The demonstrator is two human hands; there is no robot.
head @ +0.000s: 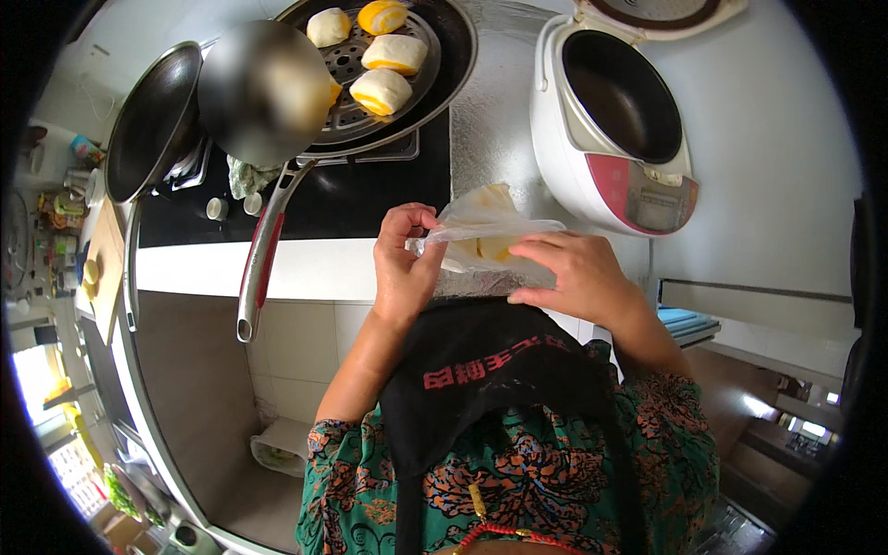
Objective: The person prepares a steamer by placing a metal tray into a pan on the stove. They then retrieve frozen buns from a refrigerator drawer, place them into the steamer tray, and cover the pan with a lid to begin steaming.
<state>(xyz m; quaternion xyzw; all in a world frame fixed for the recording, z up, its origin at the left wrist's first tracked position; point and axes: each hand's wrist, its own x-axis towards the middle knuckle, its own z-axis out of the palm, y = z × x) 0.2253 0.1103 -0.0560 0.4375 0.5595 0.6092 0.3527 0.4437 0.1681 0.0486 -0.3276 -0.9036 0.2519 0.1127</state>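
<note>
A clear plastic bag [479, 211] with pale yellow-and-white pieces [492, 248] in it is held over the counter edge in front of me. My left hand [411, 260] pinches the bag's left side between thumb and fingers. On the right side, my right hand [572, 267] has its fingers on the bag beside the pieces, thumb spread lower down. Beyond my hands, several white-and-yellow steamed buns [394, 54] lie on a perforated metal steamer plate [343, 61] inside a dark pan [463, 41]. A round blur hides the pan's left part.
A white rice cooker [555, 159] stands at the right with its lid raised and its dark inner pot bare. The pan's red-and-steel handle [262, 270] juts over the counter edge. Another wok [149, 125] sits on the left burner, near a wooden board [107, 270].
</note>
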